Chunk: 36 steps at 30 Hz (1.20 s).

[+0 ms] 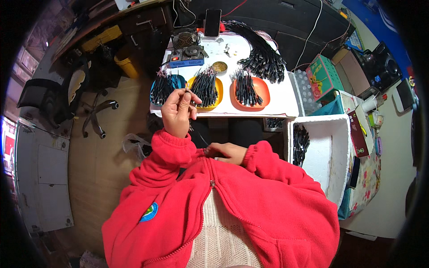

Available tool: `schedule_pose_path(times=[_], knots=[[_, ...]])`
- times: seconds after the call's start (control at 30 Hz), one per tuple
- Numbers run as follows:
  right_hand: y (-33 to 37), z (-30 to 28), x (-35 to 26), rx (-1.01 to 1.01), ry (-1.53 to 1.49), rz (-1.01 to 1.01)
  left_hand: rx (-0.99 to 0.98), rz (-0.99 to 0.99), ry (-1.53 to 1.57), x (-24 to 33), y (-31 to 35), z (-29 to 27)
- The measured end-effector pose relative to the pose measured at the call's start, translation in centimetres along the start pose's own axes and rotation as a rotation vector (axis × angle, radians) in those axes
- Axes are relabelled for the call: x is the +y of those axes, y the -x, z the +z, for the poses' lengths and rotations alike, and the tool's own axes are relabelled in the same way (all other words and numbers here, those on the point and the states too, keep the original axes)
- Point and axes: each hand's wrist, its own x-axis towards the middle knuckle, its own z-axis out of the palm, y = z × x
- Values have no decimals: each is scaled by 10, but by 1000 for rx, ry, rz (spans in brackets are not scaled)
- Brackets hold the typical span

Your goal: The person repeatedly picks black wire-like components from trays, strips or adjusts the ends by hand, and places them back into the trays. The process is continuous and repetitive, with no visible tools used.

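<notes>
My left hand [179, 110] is raised in front of the table edge, thumb and fingertips pinched together. A thin black cable [191, 127] seems to be in the pinch and hangs down below that hand. At my waist rests my right hand [227, 152], its fingers curled toward the lower part of the strand; what they hold is hidden. Just beyond my left hand sit a blue tray [180, 80] and a yellow tray [219, 94], both heaped with short black cables. An orange tray [264, 94] to the right holds more cables with connector ends.
On the white table [282, 105] are a blue device with a fan [187, 56], a small round tin [219, 67], a phone [212, 22] and a large cable bundle [263, 53]. A white foam box [322, 119] with cables stands right. An office chair [96, 111] is left.
</notes>
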Motion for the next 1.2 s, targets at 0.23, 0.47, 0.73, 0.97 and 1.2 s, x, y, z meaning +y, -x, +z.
schedule_pose_path(times=[0.23, 0.47, 0.73, 0.97, 1.2], knots=[[-81, 20, 0, 437, 167, -234, 38, -130, 37, -33, 11, -10], [-93, 13, 5, 323, -132, -45, 148, -271, 322, -38, 7, -33], [-116, 14, 34, 494, -581, -222, 95, -411, 513, -60, 10, -37], [-114, 14, 36, 312, -572, -188, 97, -418, 494, -39, 11, -35], [-112, 34, 36, 429, 115, 64, 176, -133, 192, 3, 9, -99]])
